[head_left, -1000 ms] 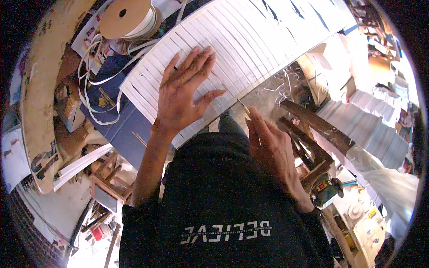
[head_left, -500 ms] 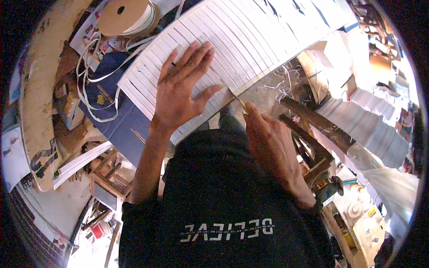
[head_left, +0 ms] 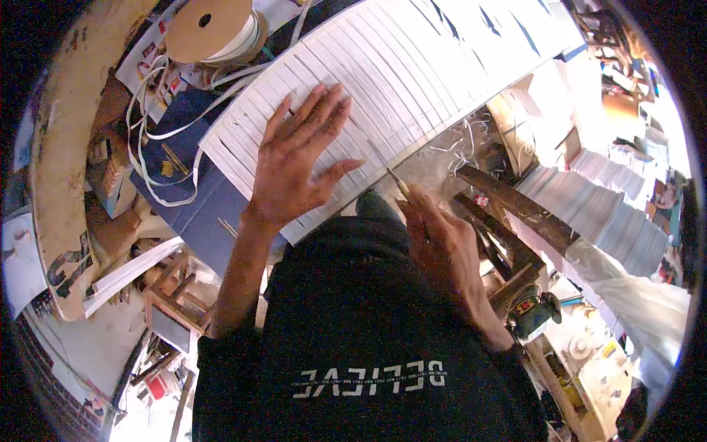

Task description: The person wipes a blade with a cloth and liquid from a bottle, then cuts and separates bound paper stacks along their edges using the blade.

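Observation:
A long row of white paper blocks (head_left: 398, 88), divided by thin dark lines, runs from the middle to the upper right. My left hand (head_left: 298, 162) lies flat on its near left part, fingers spread, holding nothing. Just right of it, my right hand (head_left: 438, 228) is closed round a thin pointed tool (head_left: 398, 181) with a yellowish handle. The tool's tip is at the near edge of the row. Dark blue covers (head_left: 193, 202) with gold marks lie to the left of the row.
A spool of white ribbon (head_left: 213, 33) stands at the upper left, with loose ribbon (head_left: 132, 121) looping down. Paper stacks (head_left: 596, 210) and translucent sheeting (head_left: 633, 302) are on the right. Wooden frames (head_left: 519, 258) stand near my right arm, and a small wooden stool (head_left: 173, 295) is lower left.
My left hand has moved slightly down and left on the paper. My right hand, still round the tool, has drawn a little down from the row.

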A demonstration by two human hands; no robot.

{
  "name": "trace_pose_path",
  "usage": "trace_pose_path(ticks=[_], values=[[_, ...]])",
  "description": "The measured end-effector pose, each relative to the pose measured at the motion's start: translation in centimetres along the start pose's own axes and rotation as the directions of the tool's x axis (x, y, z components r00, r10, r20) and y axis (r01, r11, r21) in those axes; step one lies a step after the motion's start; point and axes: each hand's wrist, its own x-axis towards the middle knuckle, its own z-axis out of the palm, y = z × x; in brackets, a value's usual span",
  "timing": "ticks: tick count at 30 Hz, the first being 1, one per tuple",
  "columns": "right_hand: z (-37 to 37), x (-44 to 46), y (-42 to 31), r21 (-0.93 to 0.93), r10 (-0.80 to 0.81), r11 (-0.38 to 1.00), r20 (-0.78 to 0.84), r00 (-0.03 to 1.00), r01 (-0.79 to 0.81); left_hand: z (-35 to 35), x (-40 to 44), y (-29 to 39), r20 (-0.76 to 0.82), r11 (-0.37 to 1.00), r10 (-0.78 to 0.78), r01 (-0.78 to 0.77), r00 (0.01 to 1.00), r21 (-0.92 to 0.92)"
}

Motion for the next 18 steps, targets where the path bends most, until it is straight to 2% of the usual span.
trace_pose_path(ticks=[1, 2, 3, 4, 8, 10, 13, 14, 16, 17, 18], values=[[0.1, 0.5, -0.4, 0.076, 0.18, 0.979, 0.112, 0.977, -0.189, 0.0, 0.0, 0.0, -0.009, 1.0, 0.001, -0.001, 1.0, -0.007], [0.5, 0.4, -0.1, 0.076, 0.179, 0.979, 0.113, 0.977, -0.188, 0.1, -0.1, 0.0, -0.019, 1.0, 0.001, -0.001, 1.0, -0.014], [1.2, 0.4, 0.6, -0.044, -0.006, 0.999, 0.026, 1.0, 0.007, 0.1, -0.2, 0.0, -0.019, 1.0, -0.001, 0.001, 1.0, -0.013], [1.6, 0.4, 0.9, -0.178, -0.202, 0.965, -0.038, 0.979, 0.192, 0.2, -0.2, 0.0, -0.023, 1.0, -0.001, 0.001, 1.0, -0.009], [1.6, 0.3, 0.5, -0.158, -0.116, 0.98, 0.017, 0.993, 0.117, 0.4, -0.1, -0.2, -0.014, 1.0, -0.003, 0.003, 1.0, -0.027], [1.9, 0.2, 1.2, -0.241, -0.232, 0.946, -0.038, 0.972, 0.217, 0.2, -0.1, -0.1, -0.028, 1.0, 0.008, -0.008, 1.0, -0.016], [1.9, 0.6, 0.5, -0.265, -0.261, 0.933, -0.029, 0.965, 0.245, 0.2, -0.2, -0.1, -0.04, 1.0, 0.025, -0.025, 0.999, 0.011], [1.7, 0.6, 0.4, -0.265, -0.256, 0.934, -0.034, 0.966, 0.238, 0.4, -0.2, -0.2, -0.04, 0.999, 0.029, -0.028, 0.999, 0.03], [1.6, 0.3, 0.1, -0.405, -0.119, 0.904, 0.07, 0.99, 0.138, 0.4, -0.2, -0.1, -0.038, 0.999, 0.025, -0.024, 0.999, 0.021], [1.4, -0.4, 0.4, -0.407, -0.118, 0.903, 0.069, 0.991, 0.136, 0.4, -0.2, -0.1, -0.042, 1.0, 0.015, -0.014, 0.999, 0.018], [0.9, -1.5, 1.0, -0.448, -0.049, 0.889, 0.108, 0.993, 0.093, 0.4, -0.2, -0.1, -0.046, 1.0, 0.015, -0.015, 0.999, 0.016]])
